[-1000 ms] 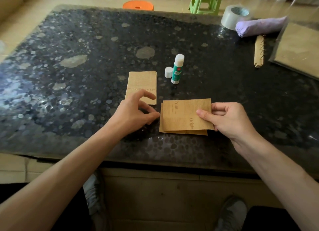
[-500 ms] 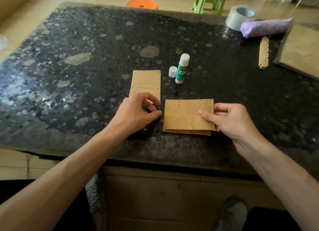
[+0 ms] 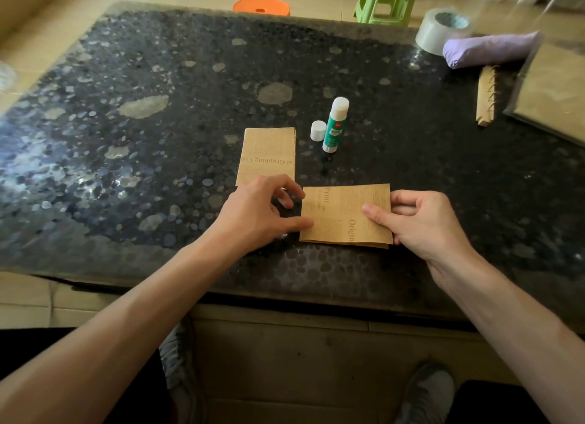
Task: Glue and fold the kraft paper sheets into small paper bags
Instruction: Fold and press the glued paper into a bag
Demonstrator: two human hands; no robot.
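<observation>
Here, a person's right hand (image 3: pixel 424 224) is pinching the right edge of a folded kraft sheet (image 3: pixel 338 214), thumb on top, fingers curled at the edge, clamped on the paper. The sheet is lying flat by the table's (image 3: pixel 158 75) near edge, approx. midway along. The left hand (image 3: pixel 253 214) is hovering w/ thumb & forefinger apart, thumb tip touching the sheet's left edge, gripping nothing. A second folded sheet (image 3: pixel 267 154) is lying just beyond, w/ an uncapped glue stick (image 3: pixel 334 126) standing beside it.

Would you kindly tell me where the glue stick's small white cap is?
In the head view, the small white cap stands on the dark tabletop, just left of the uncapped green glue stick and right of the farther folded kraft paper bag.
</observation>
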